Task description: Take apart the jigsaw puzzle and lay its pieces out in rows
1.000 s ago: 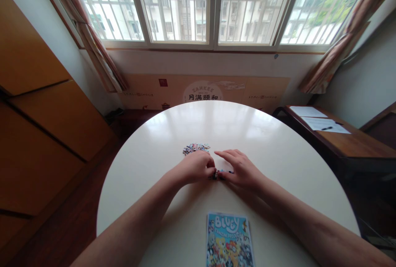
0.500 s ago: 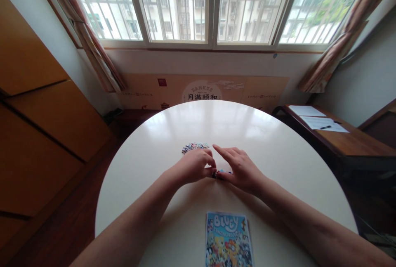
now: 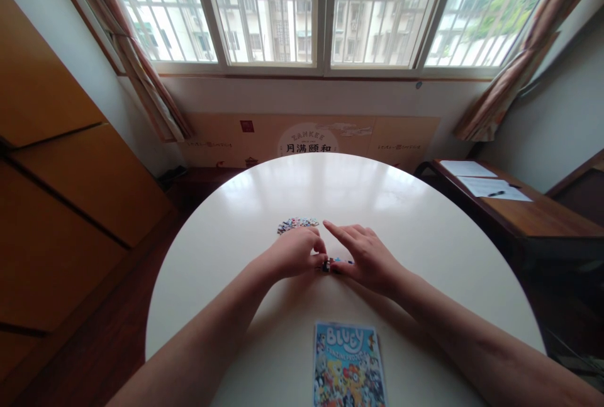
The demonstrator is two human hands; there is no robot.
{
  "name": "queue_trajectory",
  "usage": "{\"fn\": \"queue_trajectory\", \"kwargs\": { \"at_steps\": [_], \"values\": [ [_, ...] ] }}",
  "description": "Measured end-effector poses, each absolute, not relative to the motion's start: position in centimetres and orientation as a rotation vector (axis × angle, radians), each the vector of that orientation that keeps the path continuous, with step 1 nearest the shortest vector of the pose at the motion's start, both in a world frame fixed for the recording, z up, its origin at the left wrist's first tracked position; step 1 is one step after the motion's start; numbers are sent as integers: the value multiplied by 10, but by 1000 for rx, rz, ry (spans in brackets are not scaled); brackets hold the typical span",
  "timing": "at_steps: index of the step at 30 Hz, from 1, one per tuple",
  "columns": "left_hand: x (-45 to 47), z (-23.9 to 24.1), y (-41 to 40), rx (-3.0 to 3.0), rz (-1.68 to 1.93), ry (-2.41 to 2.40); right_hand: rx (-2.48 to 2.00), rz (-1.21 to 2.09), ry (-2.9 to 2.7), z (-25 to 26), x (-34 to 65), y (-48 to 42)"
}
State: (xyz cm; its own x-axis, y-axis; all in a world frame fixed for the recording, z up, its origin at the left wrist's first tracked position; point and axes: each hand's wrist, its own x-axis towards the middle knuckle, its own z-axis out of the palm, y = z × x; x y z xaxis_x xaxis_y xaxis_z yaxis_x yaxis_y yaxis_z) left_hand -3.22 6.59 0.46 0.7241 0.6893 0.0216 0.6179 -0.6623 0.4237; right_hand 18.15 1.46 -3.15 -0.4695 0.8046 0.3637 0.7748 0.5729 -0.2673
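Nearest us, the Bluey picture sheet (image 3: 350,364) lies on the worktop (image 3: 212,237), where a sloppy swipe could shove it. Past that, our left hand (image 3: 299,252) is bunched narrow at the small colorful pieces (image 3: 326,265); can't tell if it's pinching one. Our right hand (image 3: 368,257) is spread wide, thumb against them, so uneven pressure might skew those bits. Both hands kinda block the view. Just beyond the left, a loose pile (image 3: 297,224) could scatter if knuckles bump it. Farther off, papers (image 3: 481,185) on a side table (image 3: 566,218), no bother.
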Motion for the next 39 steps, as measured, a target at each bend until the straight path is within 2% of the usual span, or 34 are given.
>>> {"fn": "queue_trajectory", "kwargs": {
  "at_steps": [7,20,26,32,39],
  "values": [
    [-31,5,66,2446,160,1113,-1285,95,-2353,-31,180,15],
    [-24,6,61,2455,274,964,-1099,-80,-2354,-11,187,8],
    [-27,7,62,2326,267,944,-981,139,-2600,-2,194,5],
    [-29,7,65,2328,282,972,-954,144,-2685,-9,191,7],
    [-48,21,77,2230,463,1152,-947,169,-2678,-10,192,7]
  ]
}}
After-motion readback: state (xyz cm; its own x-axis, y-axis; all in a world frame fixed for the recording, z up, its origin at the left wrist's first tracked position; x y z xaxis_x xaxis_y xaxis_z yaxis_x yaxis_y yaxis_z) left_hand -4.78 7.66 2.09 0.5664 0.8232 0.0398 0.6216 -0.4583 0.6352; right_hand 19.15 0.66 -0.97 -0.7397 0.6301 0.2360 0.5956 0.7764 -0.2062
